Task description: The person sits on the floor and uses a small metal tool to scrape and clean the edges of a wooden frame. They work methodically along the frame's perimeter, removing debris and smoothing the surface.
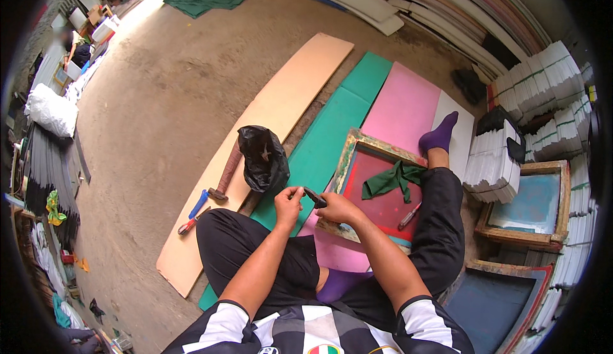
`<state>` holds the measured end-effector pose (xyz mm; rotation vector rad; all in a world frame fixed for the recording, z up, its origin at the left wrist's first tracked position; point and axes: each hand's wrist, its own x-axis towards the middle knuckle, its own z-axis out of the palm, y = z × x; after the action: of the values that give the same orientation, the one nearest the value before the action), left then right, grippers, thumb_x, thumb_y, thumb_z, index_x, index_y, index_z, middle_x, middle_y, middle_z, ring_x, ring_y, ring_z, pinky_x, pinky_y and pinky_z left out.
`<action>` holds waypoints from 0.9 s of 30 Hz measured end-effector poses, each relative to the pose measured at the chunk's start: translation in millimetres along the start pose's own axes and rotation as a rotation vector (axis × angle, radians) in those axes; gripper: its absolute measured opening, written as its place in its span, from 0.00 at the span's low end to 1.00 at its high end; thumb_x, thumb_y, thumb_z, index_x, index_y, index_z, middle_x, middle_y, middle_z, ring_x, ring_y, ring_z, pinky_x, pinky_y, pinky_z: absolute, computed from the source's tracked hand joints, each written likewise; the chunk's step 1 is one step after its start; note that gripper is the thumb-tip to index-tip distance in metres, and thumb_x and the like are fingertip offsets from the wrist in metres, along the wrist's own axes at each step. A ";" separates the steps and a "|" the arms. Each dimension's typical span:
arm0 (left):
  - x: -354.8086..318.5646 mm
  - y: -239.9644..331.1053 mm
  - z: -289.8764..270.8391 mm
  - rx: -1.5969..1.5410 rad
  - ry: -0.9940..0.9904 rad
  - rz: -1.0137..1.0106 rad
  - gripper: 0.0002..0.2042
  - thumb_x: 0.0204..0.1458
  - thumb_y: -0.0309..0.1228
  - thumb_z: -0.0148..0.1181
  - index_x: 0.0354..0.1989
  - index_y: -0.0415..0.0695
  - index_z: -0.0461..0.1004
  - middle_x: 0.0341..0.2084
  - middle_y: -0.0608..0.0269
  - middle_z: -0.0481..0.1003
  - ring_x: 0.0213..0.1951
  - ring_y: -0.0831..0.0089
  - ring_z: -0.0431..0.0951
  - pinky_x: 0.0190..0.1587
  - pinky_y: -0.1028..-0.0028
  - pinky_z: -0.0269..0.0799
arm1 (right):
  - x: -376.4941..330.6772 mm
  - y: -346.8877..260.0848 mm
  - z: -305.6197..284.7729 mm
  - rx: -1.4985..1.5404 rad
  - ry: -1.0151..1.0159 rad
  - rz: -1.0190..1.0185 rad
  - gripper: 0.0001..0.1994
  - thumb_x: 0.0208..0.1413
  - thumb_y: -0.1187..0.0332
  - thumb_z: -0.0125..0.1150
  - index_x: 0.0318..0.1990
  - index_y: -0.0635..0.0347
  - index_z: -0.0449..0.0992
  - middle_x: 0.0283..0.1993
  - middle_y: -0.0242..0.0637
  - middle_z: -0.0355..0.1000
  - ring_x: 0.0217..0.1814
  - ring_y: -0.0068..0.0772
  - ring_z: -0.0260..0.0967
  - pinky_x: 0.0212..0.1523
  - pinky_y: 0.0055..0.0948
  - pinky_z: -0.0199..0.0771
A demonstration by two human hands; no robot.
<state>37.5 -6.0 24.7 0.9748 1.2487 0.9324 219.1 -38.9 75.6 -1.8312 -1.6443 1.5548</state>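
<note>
Gripping: our right grip (337, 208) is clasped around the near end of a small black piece (314, 197); the fingertips of our left grip (288, 207) are pinched together at its far end, though we cannot tell whether they hold it or only meet it.
Black piece: we have it raised in front of us, over the right edge of the green sheet (357, 89); too small to name.
Handling: we judge it light, perhaps a little slick from its sheen; its stiffness we cannot tell. We would hold the thicker near end and steady the thin tip lightly.
Screen frame: just beside our right forearm, the wooden screen frame (387, 146) lies across the pink sheet (402, 108). Its red mesh carries a crumpled green cloth (393, 179) towards the top edge and a pen-shaped tool (409, 216) by the right edge.
Tan board: along the near part of the tan board (294, 85) we see a hammer (228, 172), a blue-handled tool (198, 204) and a red-handled tool (188, 226).
Black bag: an open black plastic bag (265, 162) straddles that board's right edge, just beyond our left grip.
In the way: our bent left knee (220, 229) partly blocks the tools; our right leg (440, 207) hems in the frame's right edge.
</note>
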 end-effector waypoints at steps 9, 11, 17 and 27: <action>2.7 17.5 -15.8 0.855 0.208 0.110 0.13 0.53 0.41 0.68 0.32 0.42 0.84 0.31 0.52 0.83 0.35 0.50 0.84 0.39 0.55 0.77 | 10.3 23.1 -26.1 0.630 -0.030 0.217 0.18 0.69 0.54 0.56 0.51 0.61 0.69 0.34 0.40 0.79 0.32 0.34 0.81 0.29 0.38 0.80; 2.3 22.7 -15.2 1.031 0.162 0.030 0.15 0.52 0.44 0.69 0.33 0.43 0.84 0.31 0.52 0.83 0.36 0.51 0.84 0.39 0.54 0.78 | 15.1 30.4 -48.9 0.748 0.017 0.241 0.19 0.70 0.53 0.53 0.54 0.60 0.67 0.37 0.45 0.79 0.32 0.38 0.82 0.29 0.41 0.82; -4.9 3.4 -0.1 1.077 -0.028 0.109 0.19 0.51 0.50 0.69 0.37 0.45 0.85 0.28 0.54 0.83 0.33 0.54 0.84 0.37 0.56 0.79 | 42.2 52.4 -115.1 0.835 0.136 0.303 0.20 0.72 0.52 0.48 0.55 0.60 0.66 0.40 0.51 0.80 0.33 0.41 0.83 0.31 0.41 0.84; -8.5 -5.8 14.4 1.062 -0.161 0.173 0.19 0.53 0.50 0.67 0.37 0.46 0.86 0.26 0.58 0.82 0.32 0.57 0.83 0.36 0.59 0.78 | 73.2 70.0 -152.3 0.846 0.083 0.370 0.20 0.73 0.50 0.45 0.53 0.59 0.69 0.40 0.52 0.80 0.35 0.44 0.83 0.32 0.40 0.83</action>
<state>51.3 -16.9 22.8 1.9581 1.5408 0.2365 366.1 66.1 47.3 -1.6936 -0.4520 1.8691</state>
